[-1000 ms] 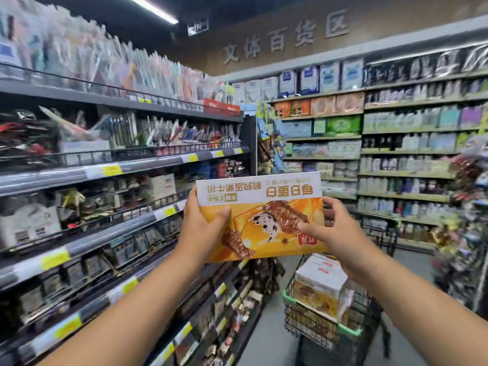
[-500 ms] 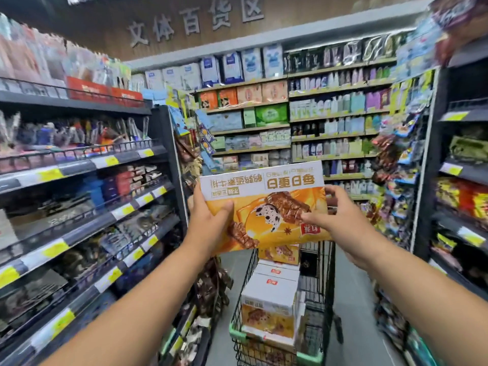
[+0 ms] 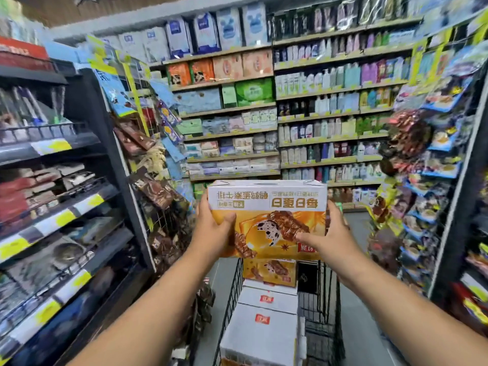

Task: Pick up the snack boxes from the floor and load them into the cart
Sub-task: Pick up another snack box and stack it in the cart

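Snack box (image 3: 266, 220), centre frame: printed cardboard, glossy, smooth, sheen on the white band. Stacked boxes (image 3: 264, 320), lower centre: same cardboard, white tops look matt. Cart (image 3: 231, 294): thin black wire, metal, coated, dull finish. Left shelves (image 3: 84, 142): dark painted metal, wire rails. Price strips (image 3: 63, 216): smooth, plastic or paper, can't tell. Hanging packets (image 3: 155, 191), centre left: crinkled plastic film, shiny. Bottles (image 3: 330, 101), back shelves: smooth plastic. Floor (image 3: 364, 339): grey, smooth, slight shine. Wall (image 3: 52, 11), upper left: wood-look panel, blurred.
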`<state>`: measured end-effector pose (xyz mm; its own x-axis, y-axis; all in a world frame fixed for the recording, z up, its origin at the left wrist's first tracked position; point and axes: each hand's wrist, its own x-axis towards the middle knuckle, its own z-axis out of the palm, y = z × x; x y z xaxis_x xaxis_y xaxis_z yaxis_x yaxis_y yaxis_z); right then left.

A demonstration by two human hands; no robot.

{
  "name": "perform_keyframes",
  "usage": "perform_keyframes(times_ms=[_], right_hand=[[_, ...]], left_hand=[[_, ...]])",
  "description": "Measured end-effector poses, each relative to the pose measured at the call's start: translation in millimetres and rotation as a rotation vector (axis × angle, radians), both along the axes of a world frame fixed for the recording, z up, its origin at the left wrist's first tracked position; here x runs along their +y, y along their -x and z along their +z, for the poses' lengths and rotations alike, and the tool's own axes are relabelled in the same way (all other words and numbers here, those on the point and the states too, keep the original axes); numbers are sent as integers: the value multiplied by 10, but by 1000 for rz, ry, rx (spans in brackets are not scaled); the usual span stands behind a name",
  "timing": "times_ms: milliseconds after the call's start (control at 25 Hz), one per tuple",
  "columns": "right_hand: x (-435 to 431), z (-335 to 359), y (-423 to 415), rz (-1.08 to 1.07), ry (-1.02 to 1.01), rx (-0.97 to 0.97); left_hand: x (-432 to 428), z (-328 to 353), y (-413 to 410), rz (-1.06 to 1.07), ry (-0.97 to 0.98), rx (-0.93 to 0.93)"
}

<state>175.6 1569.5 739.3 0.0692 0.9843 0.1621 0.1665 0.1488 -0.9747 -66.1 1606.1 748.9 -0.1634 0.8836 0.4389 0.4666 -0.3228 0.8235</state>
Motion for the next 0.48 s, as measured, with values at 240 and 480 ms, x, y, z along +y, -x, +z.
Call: perform_keyframes(times_ms=[240, 480], right_hand=[[1249, -839, 297, -201, 108, -47], [2023, -1843, 483, -235, 160, -4]], left_hand=[[1531, -982, 152, -80, 179, 1], [2374, -1942, 242, -128, 244, 58]])
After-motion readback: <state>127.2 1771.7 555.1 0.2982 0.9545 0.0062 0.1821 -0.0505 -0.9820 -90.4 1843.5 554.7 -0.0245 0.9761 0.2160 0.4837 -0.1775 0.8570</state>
